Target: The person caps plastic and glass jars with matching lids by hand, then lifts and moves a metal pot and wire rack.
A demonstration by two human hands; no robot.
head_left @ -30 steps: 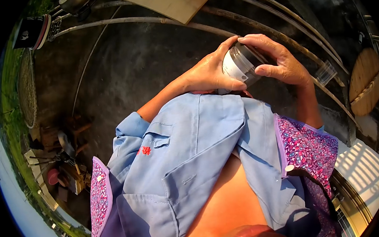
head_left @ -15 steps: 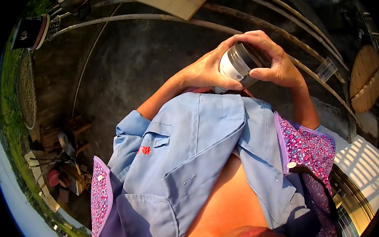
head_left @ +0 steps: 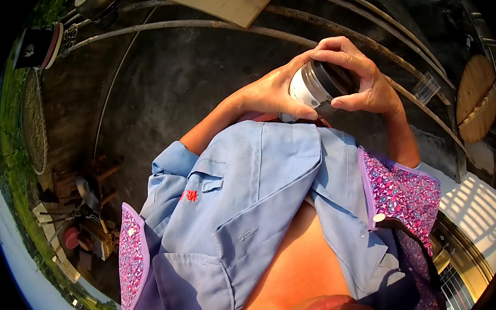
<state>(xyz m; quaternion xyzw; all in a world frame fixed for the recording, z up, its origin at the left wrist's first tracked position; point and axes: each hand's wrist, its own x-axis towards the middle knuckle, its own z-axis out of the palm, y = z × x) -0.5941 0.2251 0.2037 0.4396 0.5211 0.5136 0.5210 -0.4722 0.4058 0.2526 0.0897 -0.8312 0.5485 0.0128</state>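
Observation:
A glass jar (head_left: 306, 89) with a pale label and a black lid (head_left: 333, 81) is held tilted in front of my chest, its lid end toward the right. My left hand (head_left: 278, 93) wraps round the labelled body, thumb along the near side. On the lid end, my right hand (head_left: 368, 79) is closed, with its fingers over the top and its thumb at the lower edge. The fingers of both hands meet at the upper side of the jar. What is inside the jar cannot be made out.
Beyond my hands lie bamboo poles (head_left: 194, 23) and a wooden board (head_left: 227, 3). A clear plastic container (head_left: 426, 88) rests by the poles, left of a round wooden board (head_left: 476, 101). At far left are a woven tray (head_left: 34, 122) and a dark pot (head_left: 99, 5).
My right hand has shifted slightly to the right and turned on the lid end, and more of the black lid shows. My left hand keeps its hold on the jar.

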